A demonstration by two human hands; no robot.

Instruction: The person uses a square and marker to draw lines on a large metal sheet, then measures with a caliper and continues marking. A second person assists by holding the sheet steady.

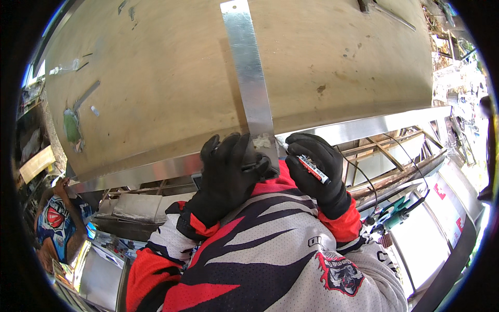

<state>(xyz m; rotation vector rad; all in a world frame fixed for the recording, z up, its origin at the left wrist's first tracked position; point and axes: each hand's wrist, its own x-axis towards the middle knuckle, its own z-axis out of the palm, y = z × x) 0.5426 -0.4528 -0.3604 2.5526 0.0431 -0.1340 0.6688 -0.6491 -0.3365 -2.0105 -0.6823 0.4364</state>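
A large try square [249,67] lies with its wide silver blade pointing away from me across the tan worktop [171,62]. There is a small hole at the blade's far end. My gloved left hand [228,161] is closed on the square's dark stock at the near edge, thumb on its right side. Beneath it, a long shiny metal bar [364,126] runs along the worktop's near edge. Close to the blade's right side, my gloved right hand [318,169] grips a white marker [313,169] with a dark end; its tip is near the bar.
At the worktop's left lie a green scrap [71,126] and a thin metal strip [87,94]. Another strip [395,17] lies far right. A dark cable [358,169] hangs below the right edge. Another person [61,223] is at the lower left.
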